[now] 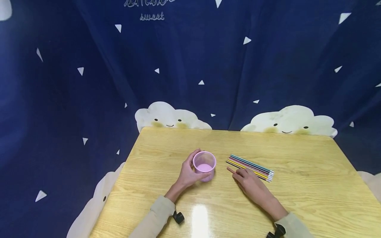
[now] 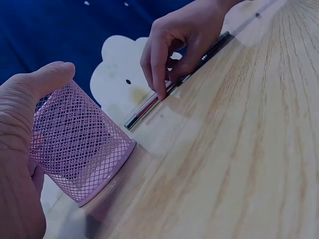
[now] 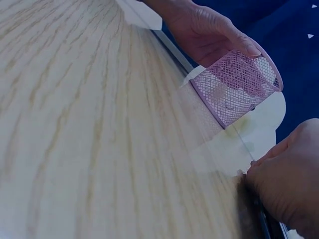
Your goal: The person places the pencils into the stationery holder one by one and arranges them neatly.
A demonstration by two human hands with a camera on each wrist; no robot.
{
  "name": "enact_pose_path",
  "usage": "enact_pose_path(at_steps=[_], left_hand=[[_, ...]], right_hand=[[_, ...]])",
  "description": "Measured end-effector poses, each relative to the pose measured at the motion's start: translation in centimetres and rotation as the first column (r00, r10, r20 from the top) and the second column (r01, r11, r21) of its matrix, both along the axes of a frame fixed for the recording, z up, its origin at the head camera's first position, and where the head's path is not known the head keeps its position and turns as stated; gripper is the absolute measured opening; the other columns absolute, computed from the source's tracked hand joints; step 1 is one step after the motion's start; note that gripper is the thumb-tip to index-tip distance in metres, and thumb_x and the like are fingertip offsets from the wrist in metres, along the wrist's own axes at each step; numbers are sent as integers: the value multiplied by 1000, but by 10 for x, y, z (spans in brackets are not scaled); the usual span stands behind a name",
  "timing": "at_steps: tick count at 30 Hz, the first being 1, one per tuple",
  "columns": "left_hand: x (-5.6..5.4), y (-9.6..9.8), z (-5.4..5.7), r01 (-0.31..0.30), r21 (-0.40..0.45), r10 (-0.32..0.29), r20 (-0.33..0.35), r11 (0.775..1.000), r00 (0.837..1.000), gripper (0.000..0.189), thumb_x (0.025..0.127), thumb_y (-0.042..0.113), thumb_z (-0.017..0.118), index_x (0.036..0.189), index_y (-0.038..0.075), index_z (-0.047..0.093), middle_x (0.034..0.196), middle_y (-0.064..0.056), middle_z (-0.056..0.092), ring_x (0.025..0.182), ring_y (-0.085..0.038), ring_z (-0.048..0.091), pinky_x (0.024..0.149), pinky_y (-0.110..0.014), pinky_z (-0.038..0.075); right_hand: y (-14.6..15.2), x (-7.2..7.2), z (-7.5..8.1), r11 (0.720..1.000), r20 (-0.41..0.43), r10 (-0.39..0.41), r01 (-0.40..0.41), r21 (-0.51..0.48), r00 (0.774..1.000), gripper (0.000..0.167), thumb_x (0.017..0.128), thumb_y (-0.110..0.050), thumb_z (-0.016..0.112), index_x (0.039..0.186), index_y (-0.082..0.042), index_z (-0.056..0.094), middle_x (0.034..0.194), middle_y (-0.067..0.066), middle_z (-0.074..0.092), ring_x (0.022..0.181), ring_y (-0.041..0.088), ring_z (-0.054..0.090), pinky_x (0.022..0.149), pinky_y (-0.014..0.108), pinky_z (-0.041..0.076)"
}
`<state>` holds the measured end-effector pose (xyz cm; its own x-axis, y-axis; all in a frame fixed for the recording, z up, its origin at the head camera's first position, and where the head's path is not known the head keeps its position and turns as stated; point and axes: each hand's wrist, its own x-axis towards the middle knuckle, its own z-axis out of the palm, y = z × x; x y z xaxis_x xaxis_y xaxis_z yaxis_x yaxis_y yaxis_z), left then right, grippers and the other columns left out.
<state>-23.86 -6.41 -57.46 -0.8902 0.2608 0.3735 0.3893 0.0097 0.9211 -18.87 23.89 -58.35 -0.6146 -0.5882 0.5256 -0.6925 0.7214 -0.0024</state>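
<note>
A lilac mesh pencil cup (image 1: 205, 177) stands upright on the table, its mouth facing up and nothing seen inside. My left hand (image 1: 189, 173) grips it from the left, thumb on the near side and fingers around the far side. Over the near edge of a row of pencils (image 1: 248, 166) is my right hand (image 1: 253, 187), thumb and fingers pinching a red pencil (image 1: 231, 170). Only that pencil's left end shows; the hand covers the rest. The left wrist view has the right hand's fingertips (image 2: 162, 94) down close to the tabletop.
The pencils lie side by side, slanted, in several colours with pale ends to the right. Beneath everything is a light wooden table (image 1: 312, 185) with a bright glare patch near its front. Behind it hangs a dark blue curtain (image 1: 178, 49) with clouds and triangles.
</note>
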Motion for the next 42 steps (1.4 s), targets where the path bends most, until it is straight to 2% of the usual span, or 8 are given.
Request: enact_pose_path(at_steps=[7,13,19,27,32,35,39,42], left_hand=[[1,-1,2,-25,-35,25,18,999,1000,91,66,11,97,147,6,55,141,-16,63,129,-42,59,110,-56,49],[1,-4,1,-13,-55,14,16,998,1000,86,66,10,97,143,6,58,137,-17,65,125,-39,62,108,-51,52],[0,-3,5,8,-58,-7,15,998,1000,83,67,12,97,141,7,61,135,-15,68,123,-37,64,108,-51,52],[0,-3,5,17,-67,-14,48,998,999,84,66,11,99,141,10,62,135,-12,69,123,-33,65,108,-51,51],[-3,-5,6,40,-53,-37,57,998,998,84,66,9,99,141,10,62,136,-14,68,124,-36,64,108,-54,51],[-3,-7,5,64,-30,-62,64,998,996,84,66,4,97,142,5,61,136,-20,67,123,-43,63,106,-60,51],[-3,-10,3,93,-6,-92,70,996,993,85,66,-1,95,143,-1,59,137,-26,64,123,-51,60,105,-67,48],[-3,-11,3,96,-4,-96,71,995,993,85,66,0,95,143,1,59,138,-25,64,124,-50,60,106,-66,47]], right_hand=[[-1,1,6,1000,46,-20,19,2,999,27,81,-2,81,108,-4,79,103,9,70,88,25,62,76,43,55],[-6,2,20,997,129,7,2,-74,992,30,81,5,77,109,-5,80,103,6,70,91,21,66,77,41,58],[-8,-1,36,983,191,56,-21,-182,980,31,81,10,75,108,-4,79,105,4,69,92,15,65,76,37,58],[-12,-3,54,932,213,115,-31,-361,970,45,79,14,77,119,-6,75,117,6,70,89,17,68,73,30,59],[-20,-8,67,884,181,137,-38,-466,974,55,75,18,78,125,-4,72,121,6,69,89,18,69,83,17,56],[-25,-10,73,864,167,142,-40,-502,976,55,75,17,79,126,-4,72,124,8,68,90,18,70,90,10,52],[-32,-12,78,845,159,147,-40,-533,976,56,76,17,80,126,-5,71,127,10,68,91,16,69,94,10,52],[-36,-14,82,826,142,143,-39,-562,980,57,75,18,80,125,-7,72,125,9,69,90,15,68,96,9,49]])
